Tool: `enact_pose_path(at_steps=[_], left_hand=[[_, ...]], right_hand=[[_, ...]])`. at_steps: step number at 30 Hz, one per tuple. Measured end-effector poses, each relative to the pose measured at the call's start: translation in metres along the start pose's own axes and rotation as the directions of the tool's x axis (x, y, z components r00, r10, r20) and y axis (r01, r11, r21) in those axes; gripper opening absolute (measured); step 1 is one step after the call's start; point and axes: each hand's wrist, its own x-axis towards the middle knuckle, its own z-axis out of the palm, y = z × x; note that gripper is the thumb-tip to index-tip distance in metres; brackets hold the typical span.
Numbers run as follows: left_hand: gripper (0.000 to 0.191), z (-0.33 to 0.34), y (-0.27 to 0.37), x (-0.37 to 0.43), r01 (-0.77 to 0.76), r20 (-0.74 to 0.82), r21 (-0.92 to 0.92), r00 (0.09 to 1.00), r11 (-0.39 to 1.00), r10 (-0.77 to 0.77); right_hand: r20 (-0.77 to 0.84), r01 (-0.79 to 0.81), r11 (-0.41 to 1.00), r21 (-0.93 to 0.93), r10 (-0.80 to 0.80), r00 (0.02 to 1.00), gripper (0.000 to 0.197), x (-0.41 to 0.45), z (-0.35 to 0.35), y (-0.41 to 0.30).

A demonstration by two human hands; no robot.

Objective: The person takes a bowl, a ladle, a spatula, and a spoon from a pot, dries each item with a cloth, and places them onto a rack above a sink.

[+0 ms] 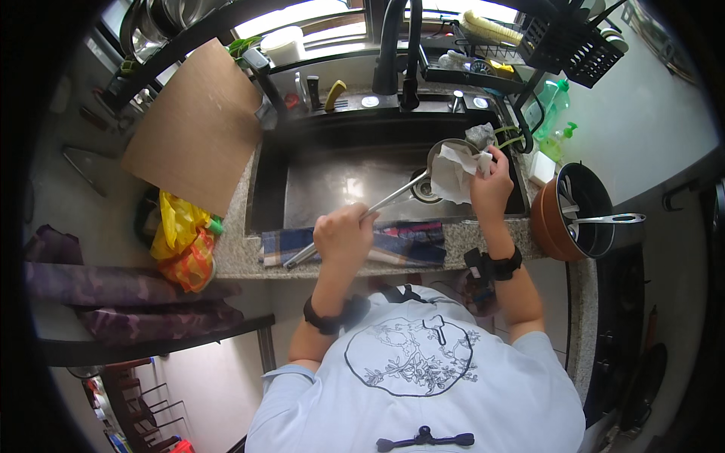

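Note:
My left hand (344,233) grips the long metal handle of a ladle-like utensil (396,193), which slants across the front of the sink. Its round head lies over the right part of the basin, above the drain (423,189). A white paper towel (450,178) covers most of that head, so its exact form is hidden. Between the fingers of my right hand (491,180) the paper towel is pinched against the head's right side. Below both hands is the dark sink (328,198), and a folded plaid cloth (405,243) lies along its front edge.
A brown pot (546,218) with utensils in it stands right of the sink. Green bottles (552,107) are behind it. A black faucet (388,68) rises at the back. To the left are a brown board (198,124) and a yellow plastic bag (178,223).

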Motion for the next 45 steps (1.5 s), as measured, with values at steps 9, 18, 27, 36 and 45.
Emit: enact_pose_path(at_steps=[9, 18, 27, 36, 45], left_hand=[[0.017, 0.006, 0.000, -0.003, 0.011, -0.063, -0.045, 0.998, 0.999, -0.014], [0.018, 0.009, -0.002, -0.005, 0.048, -0.046, -0.050, 0.998, 0.998, -0.050], [0.017, 0.008, -0.005, -0.006, 0.028, -0.062, -0.022, 0.998, 0.999, -0.029], [0.014, 0.002, -0.005, -0.002, -0.106, -0.018, 0.043, 0.994, 0.993, 0.107], [0.013, -0.007, -0.005, -0.001, -0.099, -0.061, 0.078, 0.993, 0.992, 0.104]], right_hand=[[-0.350, 0.212, 0.977, -0.016, -0.204, 0.914, 0.030, -0.006, 0.004, 0.003], [-0.390, 0.176, 0.984, 0.016, -0.156, 0.908, 0.026, -0.016, -0.003, -0.006], [-0.361, 0.053, 0.952, 0.302, 0.063, 0.931, 0.019, -0.011, -0.001, 0.005], [0.190, 0.416, 0.908, -0.053, -0.400, 0.897, 0.039, 0.011, -0.023, -0.024], [0.455, 0.510, 0.854, -0.104, -0.415, 0.788, 0.019, 0.005, -0.024, -0.024]])
